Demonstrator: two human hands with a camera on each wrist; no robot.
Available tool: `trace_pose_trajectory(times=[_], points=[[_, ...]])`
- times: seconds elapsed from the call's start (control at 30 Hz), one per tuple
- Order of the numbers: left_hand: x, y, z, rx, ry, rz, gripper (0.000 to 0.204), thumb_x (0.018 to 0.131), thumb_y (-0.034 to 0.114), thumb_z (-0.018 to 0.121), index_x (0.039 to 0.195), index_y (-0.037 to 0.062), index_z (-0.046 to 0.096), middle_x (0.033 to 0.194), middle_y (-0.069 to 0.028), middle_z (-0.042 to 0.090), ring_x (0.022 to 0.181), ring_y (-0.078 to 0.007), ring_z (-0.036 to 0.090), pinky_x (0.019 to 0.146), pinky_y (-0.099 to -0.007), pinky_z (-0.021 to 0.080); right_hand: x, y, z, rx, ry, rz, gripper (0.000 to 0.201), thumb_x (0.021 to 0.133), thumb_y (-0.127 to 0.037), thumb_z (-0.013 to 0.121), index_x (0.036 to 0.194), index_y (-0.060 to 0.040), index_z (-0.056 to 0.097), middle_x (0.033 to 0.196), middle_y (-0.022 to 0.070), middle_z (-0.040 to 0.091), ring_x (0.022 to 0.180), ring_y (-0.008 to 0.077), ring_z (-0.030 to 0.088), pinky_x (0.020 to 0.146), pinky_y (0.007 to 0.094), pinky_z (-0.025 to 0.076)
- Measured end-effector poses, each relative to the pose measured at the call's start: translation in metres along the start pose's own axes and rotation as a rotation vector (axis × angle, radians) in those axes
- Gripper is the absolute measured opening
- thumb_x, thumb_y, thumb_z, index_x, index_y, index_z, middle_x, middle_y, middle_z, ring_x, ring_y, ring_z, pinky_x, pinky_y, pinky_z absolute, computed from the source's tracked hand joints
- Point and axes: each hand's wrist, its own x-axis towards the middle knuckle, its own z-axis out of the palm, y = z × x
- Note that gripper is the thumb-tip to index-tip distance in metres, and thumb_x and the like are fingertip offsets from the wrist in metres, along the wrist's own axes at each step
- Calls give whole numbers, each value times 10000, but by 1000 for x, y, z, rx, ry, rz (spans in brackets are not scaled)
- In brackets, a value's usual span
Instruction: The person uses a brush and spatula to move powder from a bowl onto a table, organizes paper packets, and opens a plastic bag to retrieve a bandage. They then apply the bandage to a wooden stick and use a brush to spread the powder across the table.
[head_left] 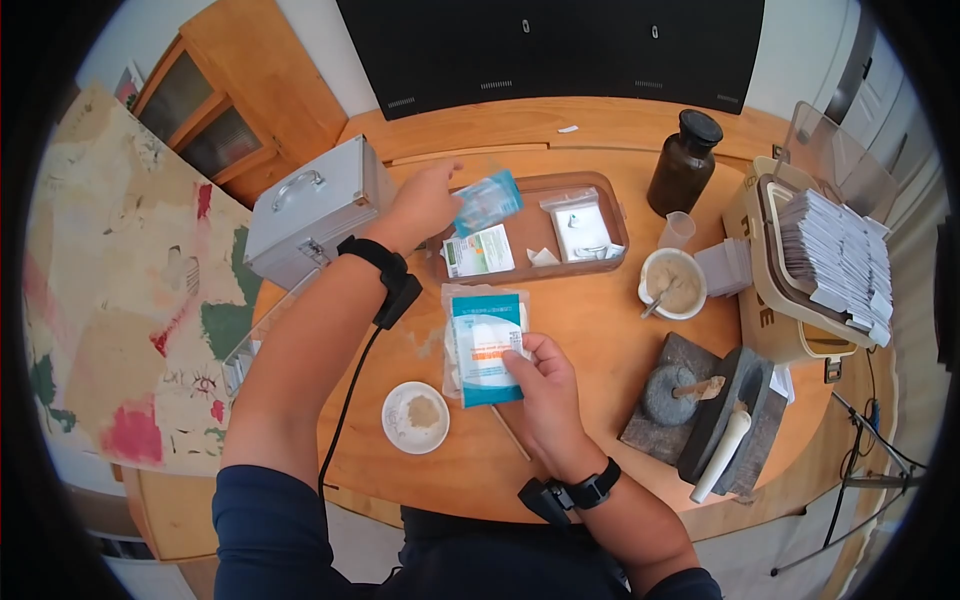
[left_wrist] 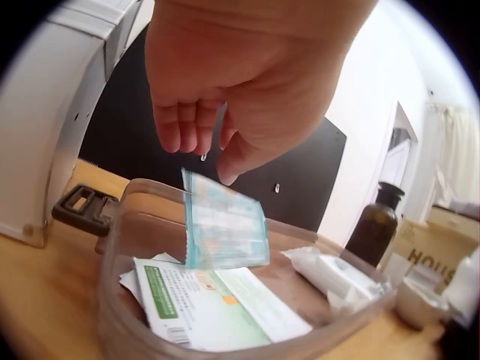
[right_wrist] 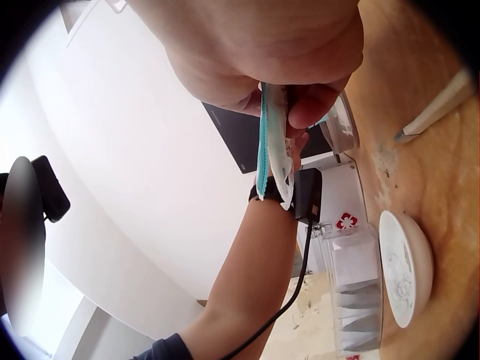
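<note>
Sachet (head_left: pixel 488 203) over tray (head_left: pixel 534 228), case (head_left: pixel 305 220) left of tray, bottle (head_left: pixel 682 172) right, dish (head_left: pixel 395 427) in front

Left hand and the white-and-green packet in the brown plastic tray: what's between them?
A rectangular, see-through teal plastic pouch, in the left wrist view.

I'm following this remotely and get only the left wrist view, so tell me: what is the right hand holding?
Observer: The right hand holds a flat, rectangular teal-and-white printed packet, its thumb on the face.
Operator: Is there any dish near that hand?
Observer: Yes, a small round white dish on the table, holding some beige material.
Operator: Anything made of stone?
Observer: A round grey stone, apparently, resting on a flat dark grey slab.
</note>
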Motion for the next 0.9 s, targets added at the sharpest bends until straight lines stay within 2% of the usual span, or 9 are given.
trace_pose_trajectory(times=[0.07,0.1,0.17,0.4,0.5,0.6,0.7,0.8,0.9], points=[[1,20,-12,214,-255,-96,321,772,132,716,1069,32,641,992,-133,669,936,-264,641,789,-352,510,0,0,-1,-4,4,3,145,945,-25,524,1086,10,526,1007,100,643,866,125,639,747,263,547],[1,21,-11,212,-259,-95,321,772,132,716,1069,32,641,992,-133,669,936,-264,641,789,-352,510,0,0,0,-3,7,-6,148,944,-23,526,1088,10,528,1007,100,644,863,124,639,745,260,546],[-4,23,-8,364,-668,-44,420,725,191,768,1085,31,622,1040,-145,653,1000,-289,621,822,-360,499,0,0,0,-1,12,-15,152,942,-21,528,1090,11,530,1007,99,645,861,122,638,743,258,545],[-20,22,7,417,-549,39,565,647,212,835,1124,32,593,1092,-181,637,1047,-326,602,850,-373,490,0,-1,-1,-4,18,-8,154,939,-26,534,1091,6,533,1004,96,645,850,120,639,729,255,547],[-18,23,1,293,-539,20,566,648,171,832,1136,31,579,1096,-190,636,1041,-336,606,849,-379,492,1,0,-1,-14,9,-1,153,940,-32,535,1089,3,531,1002,96,642,847,121,640,718,258,551],[-14,13,-3,149,-436,57,478,693,114,794,1113,28,584,1027,-161,657,961,-287,637,812,-351,500,0,0,-1,-13,9,-5,153,942,-39,536,1090,1,529,1003,95,638,843,123,641,713,261,554],[-13,16,-18,-151,-474,-131,237,789,40,710,1010,9,631,869,-63,666,786,-120,613,705,-264,488,0,1,-2,-12,6,2,155,942,-41,536,1092,0,527,1004,94,636,844,125,642,714,264,555],[-13,9,-26,-233,-521,-203,153,828,46,686,967,-4,644,872,-40,666,769,-97,612,676,-243,484,0,1,-2,-1,-6,3,156,943,-38,533,1094,1,527,1004,94,636,849,127,642,718,265,555],[-18,10,-33,-264,-497,-168,125,852,52,668,959,-9,646,872,-24,660,759,-79,605,662,-226,480,0,1,-2,10,-16,-2,155,945,-32,528,1096,2,526,1005,95,635,855,128,641,722,265,555]])
